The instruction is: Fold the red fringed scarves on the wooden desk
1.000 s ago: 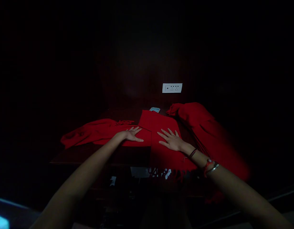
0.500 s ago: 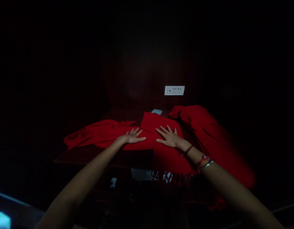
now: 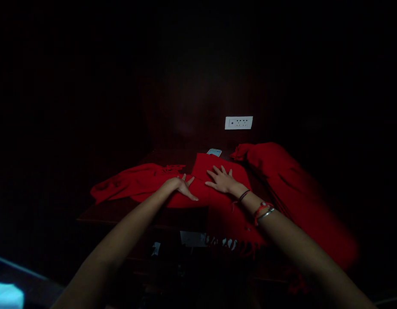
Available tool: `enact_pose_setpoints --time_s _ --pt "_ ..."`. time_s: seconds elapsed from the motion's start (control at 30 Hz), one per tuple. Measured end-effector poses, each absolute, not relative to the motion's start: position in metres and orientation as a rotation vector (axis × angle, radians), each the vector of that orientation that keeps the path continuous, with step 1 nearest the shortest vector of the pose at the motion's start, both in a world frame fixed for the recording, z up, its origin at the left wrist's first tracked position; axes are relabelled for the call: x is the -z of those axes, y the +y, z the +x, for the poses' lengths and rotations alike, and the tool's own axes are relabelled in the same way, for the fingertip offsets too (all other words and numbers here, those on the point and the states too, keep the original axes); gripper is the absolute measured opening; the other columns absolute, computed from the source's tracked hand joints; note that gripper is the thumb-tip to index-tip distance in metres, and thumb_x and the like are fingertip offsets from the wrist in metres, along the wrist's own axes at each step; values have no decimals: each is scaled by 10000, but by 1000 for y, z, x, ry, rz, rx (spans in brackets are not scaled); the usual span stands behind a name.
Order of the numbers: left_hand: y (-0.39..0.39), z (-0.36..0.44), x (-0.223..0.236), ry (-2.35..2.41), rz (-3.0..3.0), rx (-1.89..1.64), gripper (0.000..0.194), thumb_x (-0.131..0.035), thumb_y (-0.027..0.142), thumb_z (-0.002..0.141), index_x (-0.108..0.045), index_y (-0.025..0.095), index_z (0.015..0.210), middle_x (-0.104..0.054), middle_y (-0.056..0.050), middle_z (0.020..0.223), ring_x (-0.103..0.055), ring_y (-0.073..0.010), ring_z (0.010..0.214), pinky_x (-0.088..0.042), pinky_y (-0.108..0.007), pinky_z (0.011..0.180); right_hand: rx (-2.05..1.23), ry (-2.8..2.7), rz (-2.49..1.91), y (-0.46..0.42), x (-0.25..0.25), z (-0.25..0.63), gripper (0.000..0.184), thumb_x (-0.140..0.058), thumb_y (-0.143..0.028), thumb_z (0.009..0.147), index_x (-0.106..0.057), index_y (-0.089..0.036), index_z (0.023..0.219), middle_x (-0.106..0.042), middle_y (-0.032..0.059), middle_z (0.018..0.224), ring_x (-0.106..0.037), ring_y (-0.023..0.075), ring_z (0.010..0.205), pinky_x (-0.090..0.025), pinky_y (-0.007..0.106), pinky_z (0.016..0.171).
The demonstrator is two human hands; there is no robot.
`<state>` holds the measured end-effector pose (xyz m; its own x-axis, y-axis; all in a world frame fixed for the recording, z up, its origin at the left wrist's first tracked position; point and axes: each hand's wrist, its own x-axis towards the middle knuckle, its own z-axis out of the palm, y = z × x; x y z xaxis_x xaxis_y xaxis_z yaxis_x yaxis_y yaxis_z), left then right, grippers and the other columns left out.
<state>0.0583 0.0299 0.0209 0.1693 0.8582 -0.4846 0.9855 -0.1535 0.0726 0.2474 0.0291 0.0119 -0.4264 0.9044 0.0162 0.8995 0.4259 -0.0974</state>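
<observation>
A red fringed scarf (image 3: 229, 214) lies across the dark table, one part running left and another hanging over the front edge with its tassels. My left hand (image 3: 184, 188) rests on the left part near the fold, thumb stretched out and fingers apart. On the right part my right hand (image 3: 221, 179) lies palm down with fingers spread. Neither hand grips the cloth. Another red cloth (image 3: 291, 189) lies bunched to the right, beyond my right forearm. Whether it joins the scarf under my hands I cannot tell.
A phone (image 3: 214, 152) lies at the back of the table, behind the scarf. A white socket panel (image 3: 239, 123) is on the dark wall. Pale papers (image 3: 192, 238) show on a shelf below the table edge (image 3: 98, 220). Much of the room is too dark to make out.
My right hand has slid slightly left and up over the scarf. My left hand has tilted, its thumb now pointing lower. The whole view has shifted slightly.
</observation>
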Motion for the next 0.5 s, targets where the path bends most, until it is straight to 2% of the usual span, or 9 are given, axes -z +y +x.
enact_pose_setpoints --time_s 0.1,0.2,0.27,0.33,0.43,0.5 --pt "30 62 -23 1772 2079 502 1260 -659 629 295 -59 209 1321 100 -135 1337 62 -410 1173 -161 -551 923 67 -2716 -1284 48 -20 229 507 -297 -458 799 -279 -274 1271 -214 57 1353 -124 318 1217 -154 562 911" --pt "26 59 -20 1746 2099 516 1259 -599 685 341 16 184 1318 163 -138 1322 116 -391 1171 -139 -533 934 110 -2818 -1091 74 -26 211 422 -276 -286 830 -319 -274 1250 -276 41 1329 -187 267 1210 -238 521 902" --pt "22 53 -15 1727 2136 474 1184 -504 736 428 48 179 1315 171 -129 1325 123 -369 1184 -99 -538 936 114 -2891 -1028 92 -29 201 436 -262 -178 820 -338 -277 1237 -297 26 1320 -193 241 1213 -264 512 896" --pt "18 48 -9 1739 2177 358 1026 -340 761 557 30 182 1320 126 -104 1348 92 -339 1209 -66 -541 937 118 -2984 -1006 110 -31 194 474 -279 -99 788 -368 -283 1215 -316 13 1311 -171 233 1223 -257 532 892" --pt "13 42 3 1824 2244 112 813 -103 705 691 -52 201 1327 5 -57 1377 -6 -303 1235 -84 -525 945 137 -3101 -983 131 -32 186 466 -316 -61 759 -443 -279 1151 -351 13 1290 -153 238 1229 -211 575 892" --pt "12 40 11 1881 2307 -20 767 -58 682 712 -113 220 1322 -63 -45 1379 -68 -295 1235 -107 -519 944 147 -3153 -933 141 -33 181 404 -354 -72 751 -505 -268 1070 -399 17 1255 -166 240 1225 -191 585 890"
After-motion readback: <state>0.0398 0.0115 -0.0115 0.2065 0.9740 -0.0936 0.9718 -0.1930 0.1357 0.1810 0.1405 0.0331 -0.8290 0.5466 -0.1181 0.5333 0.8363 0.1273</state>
